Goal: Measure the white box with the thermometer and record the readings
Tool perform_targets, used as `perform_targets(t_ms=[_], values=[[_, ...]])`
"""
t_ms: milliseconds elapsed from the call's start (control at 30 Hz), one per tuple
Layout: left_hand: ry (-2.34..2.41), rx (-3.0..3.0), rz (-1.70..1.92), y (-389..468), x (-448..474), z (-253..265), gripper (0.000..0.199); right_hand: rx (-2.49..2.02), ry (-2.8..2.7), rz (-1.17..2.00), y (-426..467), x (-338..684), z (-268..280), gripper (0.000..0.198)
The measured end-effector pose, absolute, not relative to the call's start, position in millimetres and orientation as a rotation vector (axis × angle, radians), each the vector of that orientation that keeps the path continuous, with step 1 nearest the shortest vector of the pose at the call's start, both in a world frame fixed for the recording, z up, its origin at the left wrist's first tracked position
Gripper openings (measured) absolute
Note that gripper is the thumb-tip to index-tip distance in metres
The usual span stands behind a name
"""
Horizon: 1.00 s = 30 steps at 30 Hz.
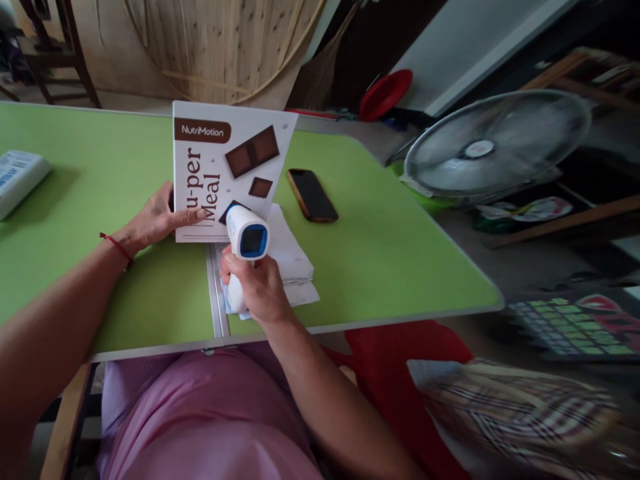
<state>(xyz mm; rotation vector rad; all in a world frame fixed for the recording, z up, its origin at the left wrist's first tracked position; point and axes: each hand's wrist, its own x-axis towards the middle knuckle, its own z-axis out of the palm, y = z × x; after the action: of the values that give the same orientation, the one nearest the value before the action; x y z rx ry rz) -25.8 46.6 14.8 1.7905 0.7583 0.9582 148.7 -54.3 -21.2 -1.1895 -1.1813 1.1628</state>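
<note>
My left hand (159, 217) grips the lower left edge of a white NutriMotion meal box (200, 177), its thumb across the front. The box stands upright, printed with brown chocolate pieces. In my right hand (263, 287) is a white infrared thermometer (253, 241) with a blue-rimmed dark screen turned toward me. Its front end is close to the box's lower right face; whether they touch I cannot tell. Under and behind my right hand lie folded white papers (293, 257) on the green table (390, 267).
A dark smartphone (313, 195) in a brown case lies right of the box. At the table's far left is a white box (20, 179). Beyond the right edge stand a large fan (450, 157) and a plaid bag (520, 407). A chair (57, 57) is behind the table.
</note>
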Motion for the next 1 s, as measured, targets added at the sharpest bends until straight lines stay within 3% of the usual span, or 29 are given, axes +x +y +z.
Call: perform_targets(t_ms=[1000], values=[[0.769,1.775,0.932,48.4,-27.1,14.2,0.046,-1.229,-1.210,1.140,-53.5,147.4,-18.6,0.028]])
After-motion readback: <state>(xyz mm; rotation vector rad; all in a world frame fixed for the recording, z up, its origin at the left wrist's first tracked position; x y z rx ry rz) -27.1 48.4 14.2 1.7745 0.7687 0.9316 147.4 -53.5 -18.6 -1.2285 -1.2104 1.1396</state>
